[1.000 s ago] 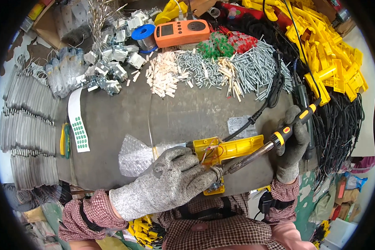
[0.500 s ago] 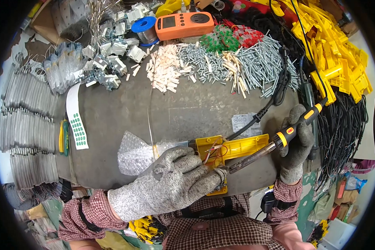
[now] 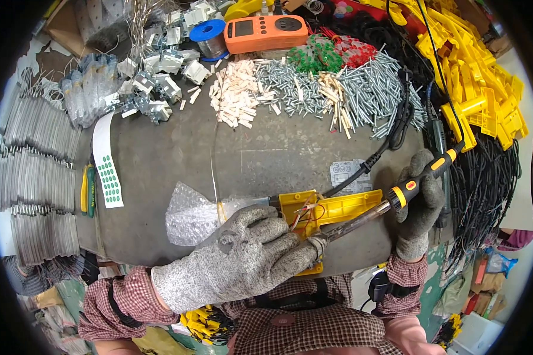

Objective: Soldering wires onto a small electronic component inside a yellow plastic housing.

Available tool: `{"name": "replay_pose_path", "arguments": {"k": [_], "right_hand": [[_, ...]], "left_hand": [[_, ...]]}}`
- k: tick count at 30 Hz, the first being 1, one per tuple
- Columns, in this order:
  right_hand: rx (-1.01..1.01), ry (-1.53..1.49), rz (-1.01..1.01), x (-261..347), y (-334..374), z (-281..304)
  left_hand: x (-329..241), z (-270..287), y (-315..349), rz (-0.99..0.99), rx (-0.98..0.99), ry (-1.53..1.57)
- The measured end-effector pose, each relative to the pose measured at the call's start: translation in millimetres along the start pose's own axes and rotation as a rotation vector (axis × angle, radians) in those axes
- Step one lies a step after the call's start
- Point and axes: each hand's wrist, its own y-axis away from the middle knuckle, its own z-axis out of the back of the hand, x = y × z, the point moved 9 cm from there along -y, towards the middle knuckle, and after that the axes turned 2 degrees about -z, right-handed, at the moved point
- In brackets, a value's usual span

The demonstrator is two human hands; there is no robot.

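Observation:
My right hand [image 3: 421,188], in a grey glove, is closed round the black and yellow handle of a soldering iron [image 3: 404,193]. The iron's metal shaft slants down to the left, toward my left fingertips. My left hand [image 3: 243,254], also gloved, lies across the near part of a yellow plastic housing [image 3: 352,207] with its fingers bent and gripping there. Thin red and pale wires [image 3: 305,214] show inside the housing. The iron's tip is hidden at the left fingers. A bubble-wrapped piece [image 3: 189,214] extends left from the housing, and a black cable [image 3: 355,176] runs off its far side.
Screws [image 3: 367,89], pale small blocks [image 3: 234,94] and an orange meter [image 3: 266,34] lie at the back. Yellow housings [image 3: 479,77] and black cables [image 3: 485,195] are heaped right. Grey strips [image 3: 35,177], pliers [image 3: 89,190] and a sticker strip [image 3: 108,168] lie left.
The whole picture has shifted slightly. The iron's tip end sits a little closer in against my left fingertips; both hands otherwise keep their places.

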Motion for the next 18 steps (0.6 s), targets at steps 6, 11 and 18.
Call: {"name": "replay_pose_path", "arguments": {"k": [6, 11, 18], "right_hand": [[0.112, -0.052, 0.005, -1.5, -0.1, -8.5], [-0.033, 0.031, -0.069, -1.5, 1.0, -13.2], [0.068, 0.029, -0.047, -5.5, -0.2, -14.6]], "left_hand": [[0.8, -1.4, 0.0, 0.009, 0.002, 0.008], [-0.6, 1.7, -1.8, -0.020, 0.000, -0.077], [-0.6, -0.6, -0.8, -0.009, -0.012, -0.019]]}}
